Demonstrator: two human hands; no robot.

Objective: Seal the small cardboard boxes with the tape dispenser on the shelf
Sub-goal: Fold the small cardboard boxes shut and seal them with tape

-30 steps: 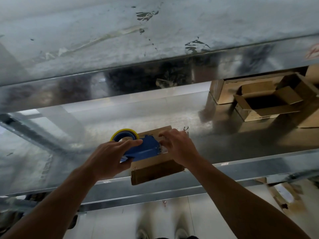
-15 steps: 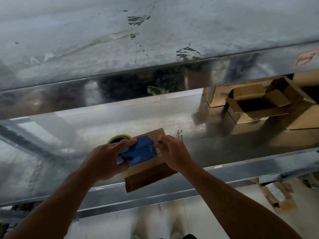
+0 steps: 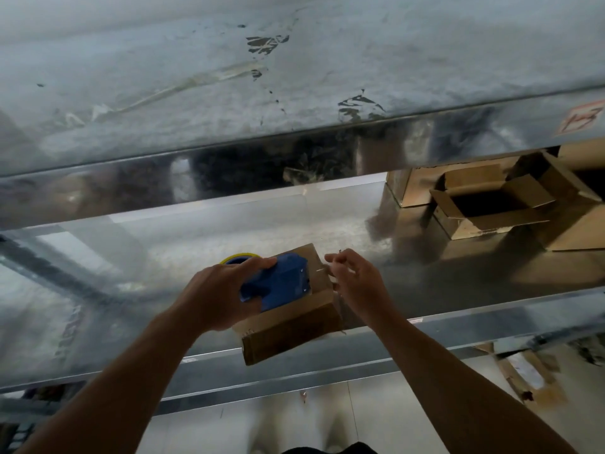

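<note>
A small closed cardboard box (image 3: 294,332) sits at the front edge of the shiny metal shelf (image 3: 491,309), its near corner hanging over the lip. On its top lies the blue tape dispenser (image 3: 281,283) with a yellow-rimmed roll, and my left hand (image 3: 216,296) grips its handle. My right hand (image 3: 357,283) hovers at the box's right edge beside the dispenser's blade. Its fingers are curled and seem to pinch the end of the clear tape (image 3: 322,271).
An open small cardboard box (image 3: 491,221) stands at the back right of the shelf among larger cartons (image 3: 576,231). A second metal shelf (image 3: 294,77) overhangs close above. Cardboard scraps (image 3: 523,375) lie on the floor below right.
My right hand has lifted off the box top and shifted right to the tape end. The dispenser and left hand stay on the box, which has turned slightly.
</note>
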